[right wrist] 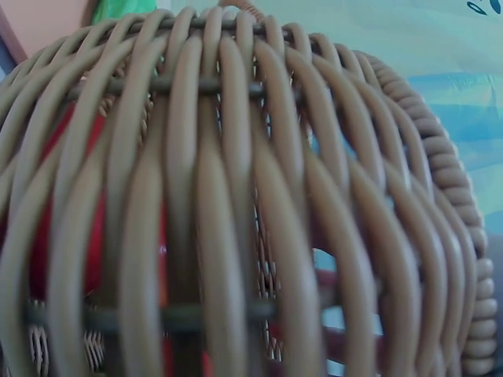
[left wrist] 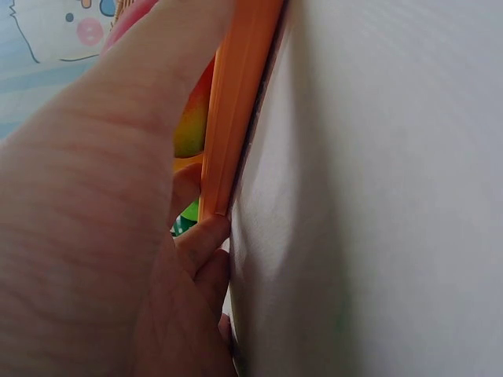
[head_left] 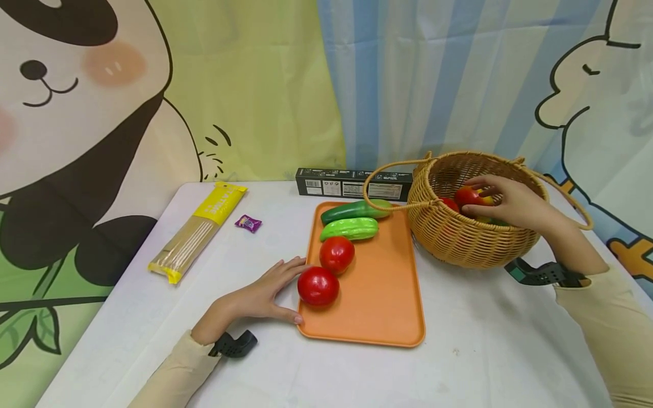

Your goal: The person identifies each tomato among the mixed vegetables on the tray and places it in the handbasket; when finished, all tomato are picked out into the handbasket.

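My left hand (head_left: pixel 265 292) rests at the left edge of an orange tray (head_left: pixel 377 283), fingers spread and thumb against the rim. In the left wrist view its fingertips touch the tray's side wall (left wrist: pixel 236 118). On the tray lie two round red fruits (head_left: pixel 318 286), a light green cucumber (head_left: pixel 349 229) and a darker green one (head_left: pixel 339 213). My right hand (head_left: pixel 502 201) reaches into a wicker basket (head_left: pixel 469 246), thumb and fingers curved around a red and yellow fruit (head_left: pixel 466 196). Another red fruit (head_left: pixel 449 204) sits beside it. Basket weave hides this hand in the right wrist view.
Behind the tray stands a long black box (head_left: pixel 352 184). To the left lie a yellow pack of noodles (head_left: pixel 199 232) and a small purple candy (head_left: pixel 248 223). One basket handle (head_left: pixel 369 187) hangs over the tray's far right corner. A printed curtain (head_left: pixel 265 85) closes off the back.
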`<action>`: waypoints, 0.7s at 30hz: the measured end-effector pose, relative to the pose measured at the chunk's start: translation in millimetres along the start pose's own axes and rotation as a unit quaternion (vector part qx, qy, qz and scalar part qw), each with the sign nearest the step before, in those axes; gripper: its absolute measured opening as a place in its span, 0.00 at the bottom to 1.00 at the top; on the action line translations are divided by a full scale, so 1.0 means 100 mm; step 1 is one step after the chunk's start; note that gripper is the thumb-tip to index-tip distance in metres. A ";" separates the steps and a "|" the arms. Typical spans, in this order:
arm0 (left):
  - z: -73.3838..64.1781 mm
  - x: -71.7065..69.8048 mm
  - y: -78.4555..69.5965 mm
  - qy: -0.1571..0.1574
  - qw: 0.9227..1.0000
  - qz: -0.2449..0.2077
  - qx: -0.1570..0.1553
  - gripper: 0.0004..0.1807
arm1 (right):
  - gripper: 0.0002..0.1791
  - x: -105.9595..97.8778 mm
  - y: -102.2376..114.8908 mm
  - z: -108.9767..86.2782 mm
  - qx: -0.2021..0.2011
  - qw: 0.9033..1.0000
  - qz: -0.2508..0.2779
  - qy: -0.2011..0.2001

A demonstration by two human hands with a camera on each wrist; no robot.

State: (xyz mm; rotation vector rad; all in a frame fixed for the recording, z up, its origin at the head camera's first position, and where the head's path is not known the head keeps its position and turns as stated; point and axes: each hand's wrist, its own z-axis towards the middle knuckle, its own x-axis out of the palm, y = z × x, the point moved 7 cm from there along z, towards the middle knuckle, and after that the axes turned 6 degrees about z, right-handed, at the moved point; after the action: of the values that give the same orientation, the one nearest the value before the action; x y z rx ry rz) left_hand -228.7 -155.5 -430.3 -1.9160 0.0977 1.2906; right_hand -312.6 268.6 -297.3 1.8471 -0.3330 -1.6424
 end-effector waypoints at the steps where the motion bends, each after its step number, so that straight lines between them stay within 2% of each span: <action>1: 0.00 0.00 0.00 -0.001 1.000 0.000 0.001 0.54 | 0.34 0.00 0.01 0.00 -0.001 1.000 0.001 -0.001; 8: 0.00 0.00 -0.03 -0.001 1.000 -0.008 0.012 0.54 | 0.31 0.01 0.06 -0.06 -0.027 0.999 0.011 -0.019; 15: -0.01 0.01 -0.02 0.004 1.000 -0.010 0.006 0.54 | 0.27 -0.03 0.12 -0.12 -0.059 0.996 0.023 -0.065; 21: 0.00 0.00 -0.01 0.001 1.000 -0.004 0.010 0.54 | 0.30 -0.03 0.22 -0.11 -0.072 0.992 0.046 -0.096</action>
State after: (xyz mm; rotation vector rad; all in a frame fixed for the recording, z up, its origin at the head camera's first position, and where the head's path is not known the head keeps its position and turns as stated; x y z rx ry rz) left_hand -227.9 -154.8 -429.3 -1.8988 0.1029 1.2782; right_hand -297.7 256.9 -281.2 1.5495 -0.3660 -1.7381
